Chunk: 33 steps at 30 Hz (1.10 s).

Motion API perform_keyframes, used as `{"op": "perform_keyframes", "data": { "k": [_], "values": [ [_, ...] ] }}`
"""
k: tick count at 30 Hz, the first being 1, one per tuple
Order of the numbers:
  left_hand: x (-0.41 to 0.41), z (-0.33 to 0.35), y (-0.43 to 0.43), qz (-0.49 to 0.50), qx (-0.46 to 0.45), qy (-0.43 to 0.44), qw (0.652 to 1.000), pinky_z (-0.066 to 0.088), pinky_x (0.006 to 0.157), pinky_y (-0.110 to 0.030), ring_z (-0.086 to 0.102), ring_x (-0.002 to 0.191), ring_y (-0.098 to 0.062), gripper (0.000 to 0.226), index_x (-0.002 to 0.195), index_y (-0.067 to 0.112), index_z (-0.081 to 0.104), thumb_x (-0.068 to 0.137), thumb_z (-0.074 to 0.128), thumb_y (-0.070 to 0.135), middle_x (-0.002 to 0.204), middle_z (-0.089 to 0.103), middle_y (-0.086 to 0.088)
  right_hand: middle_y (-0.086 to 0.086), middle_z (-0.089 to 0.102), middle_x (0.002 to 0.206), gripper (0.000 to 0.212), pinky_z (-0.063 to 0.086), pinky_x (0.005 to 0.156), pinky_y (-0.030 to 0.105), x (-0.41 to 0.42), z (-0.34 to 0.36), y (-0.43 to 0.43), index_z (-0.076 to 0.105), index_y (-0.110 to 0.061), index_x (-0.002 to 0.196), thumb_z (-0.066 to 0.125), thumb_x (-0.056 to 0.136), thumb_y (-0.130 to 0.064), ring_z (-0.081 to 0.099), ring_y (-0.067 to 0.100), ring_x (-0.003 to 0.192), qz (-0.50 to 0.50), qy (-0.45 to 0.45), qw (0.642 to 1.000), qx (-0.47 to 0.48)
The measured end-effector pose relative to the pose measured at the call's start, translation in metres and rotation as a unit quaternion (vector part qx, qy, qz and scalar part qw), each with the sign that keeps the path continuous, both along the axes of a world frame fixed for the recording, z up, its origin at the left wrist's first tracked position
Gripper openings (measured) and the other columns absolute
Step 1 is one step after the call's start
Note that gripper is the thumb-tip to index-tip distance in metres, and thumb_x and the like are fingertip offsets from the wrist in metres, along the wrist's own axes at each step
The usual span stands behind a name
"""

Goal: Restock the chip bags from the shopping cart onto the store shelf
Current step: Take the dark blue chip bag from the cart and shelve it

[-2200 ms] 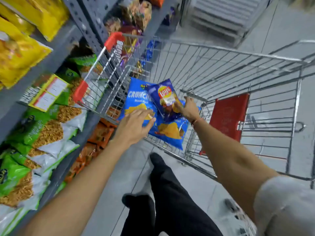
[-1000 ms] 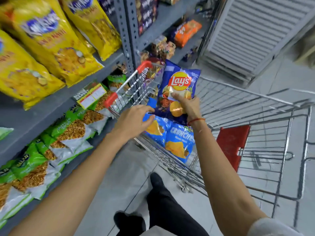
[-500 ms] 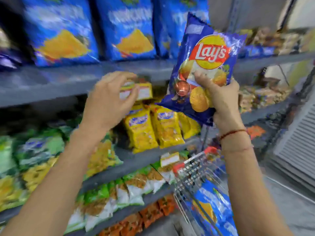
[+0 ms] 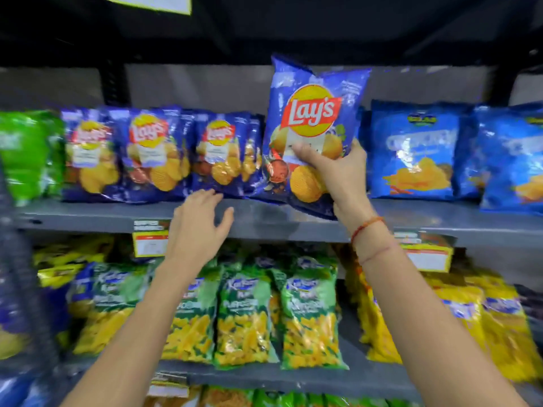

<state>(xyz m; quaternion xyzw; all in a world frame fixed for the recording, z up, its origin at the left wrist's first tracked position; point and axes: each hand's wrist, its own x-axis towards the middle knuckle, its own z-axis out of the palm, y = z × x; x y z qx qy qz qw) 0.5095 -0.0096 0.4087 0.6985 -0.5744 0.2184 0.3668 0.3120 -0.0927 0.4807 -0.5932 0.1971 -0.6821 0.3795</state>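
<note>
My right hand [image 4: 338,171] grips a blue Lay's chip bag [image 4: 311,113] by its lower part. The bag stands upright, its bottom edge over the front lip of the grey upper shelf [image 4: 264,221]. It sits in a gap between a row of matching blue Lay's bags [image 4: 152,154] on the left and lighter blue chip bags [image 4: 414,154] on the right. My left hand [image 4: 199,227] is spread with nothing in it, its fingertips at the shelf edge just under the nearest shelved Lay's bag [image 4: 226,157]. The shopping cart is out of view.
Green bags [image 4: 26,154] stand at the upper shelf's far left. Green and yellow snack bags [image 4: 244,315] and yellow bags [image 4: 470,318] fill the shelf below. Price tags [image 4: 150,239] hang from the upper shelf's front edge.
My view has swung from the cart up to the shelves. My right hand has carried the Lay's bag up to the upper shelf, and my left hand has risen to the shelf edge.
</note>
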Motion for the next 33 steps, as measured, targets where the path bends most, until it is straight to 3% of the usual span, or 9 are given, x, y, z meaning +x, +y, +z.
{"op": "perform_keyframes", "data": {
  "k": [3, 6, 8, 13, 19, 25, 29, 33],
  "values": [
    [0.013, -0.004, 0.001, 0.013, 0.031, -0.009, 0.999, 0.042, 0.096, -0.042, 0.053, 0.119, -0.030, 0.046, 0.121, 0.002, 0.057, 0.091, 0.049, 0.036, 0.125, 0.061, -0.017, -0.017, 0.070, 0.083, 0.044, 0.057, 0.075, 0.027, 0.051, 0.000, -0.014, 0.062, -0.024, 0.089, 0.090, 0.055, -0.022, 0.069, 0.000, 0.077, 0.010, 0.031, 0.999, -0.001],
    [0.021, -0.009, 0.002, 0.016, 0.064, -0.009, 0.998, 0.042, 0.092, -0.040, 0.055, 0.115, -0.029, 0.047, 0.120, 0.005, 0.058, 0.093, 0.043, 0.040, 0.121, 0.064, -0.014, -0.015, 0.068, 0.087, 0.049, 0.052, 0.093, 0.042, 0.093, -0.003, -0.026, 0.057, -0.031, 0.091, 0.090, 0.054, -0.032, 0.066, 0.015, 0.095, -0.001, 0.063, 0.998, 0.000],
    [0.025, -0.013, 0.002, 0.017, 0.075, -0.021, 0.997, 0.041, 0.092, -0.039, 0.056, 0.113, -0.028, 0.047, 0.120, 0.007, 0.058, 0.093, 0.041, 0.042, 0.120, 0.065, -0.012, -0.020, 0.065, 0.085, 0.051, 0.050, 0.096, 0.044, 0.113, -0.005, -0.034, 0.056, -0.032, 0.093, 0.089, 0.054, -0.035, 0.064, 0.016, 0.095, -0.008, 0.079, 0.997, -0.001],
    [0.033, -0.022, -0.001, 0.006, 0.063, -0.051, 0.997, 0.034, 0.104, -0.037, 0.053, 0.119, -0.021, 0.046, 0.125, 0.011, 0.055, 0.093, 0.041, 0.042, 0.128, 0.061, -0.006, 0.010, 0.067, 0.118, 0.073, 0.047, 0.100, 0.047, 0.146, -0.016, -0.055, 0.055, -0.010, 0.120, 0.088, 0.058, -0.031, 0.060, 0.027, 0.113, 0.003, 0.106, 0.994, 0.035],
    [0.037, -0.031, -0.002, 0.005, 0.047, -0.057, 0.997, 0.030, 0.106, -0.036, 0.052, 0.121, -0.019, 0.044, 0.125, 0.012, 0.055, 0.093, 0.043, 0.040, 0.129, 0.060, -0.004, 0.010, 0.057, 0.136, 0.093, 0.042, 0.107, 0.046, 0.163, -0.025, -0.067, 0.040, -0.010, 0.138, 0.085, 0.062, -0.038, 0.051, 0.027, 0.126, -0.001, 0.151, 0.986, 0.069],
    [0.034, -0.037, -0.002, 0.004, 0.024, -0.059, 0.998, 0.029, 0.107, -0.038, 0.053, 0.119, -0.021, 0.042, 0.124, 0.009, 0.056, 0.092, 0.046, 0.036, 0.127, 0.062, -0.007, 0.007, 0.060, 0.128, 0.091, 0.047, 0.101, 0.038, 0.147, -0.032, -0.064, 0.040, -0.009, 0.134, 0.083, 0.062, -0.045, 0.056, 0.023, 0.118, -0.017, 0.182, 0.981, 0.067],
    [0.034, -0.038, -0.003, 0.003, 0.024, -0.061, 0.998, 0.029, 0.108, -0.040, 0.052, 0.121, -0.022, 0.043, 0.124, 0.008, 0.055, 0.092, 0.046, 0.037, 0.128, 0.061, -0.008, 0.002, 0.056, 0.103, 0.072, 0.048, 0.077, 0.024, 0.104, -0.036, -0.054, 0.046, -0.010, 0.127, 0.078, 0.071, -0.042, 0.058, 0.018, 0.094, -0.046, 0.181, 0.981, 0.047],
    [0.022, -0.037, -0.007, -0.004, 0.004, -0.028, 1.000, 0.024, 0.112, -0.042, 0.046, 0.129, -0.021, 0.044, 0.126, 0.007, 0.054, 0.093, 0.047, 0.035, 0.132, 0.058, -0.009, -0.003, 0.061, 0.101, 0.047, 0.045, 0.066, 0.010, 0.037, -0.049, -0.037, 0.058, -0.014, 0.115, 0.076, 0.076, -0.034, 0.058, 0.002, 0.079, -0.084, 0.154, 0.984, 0.035]
  ]
}}
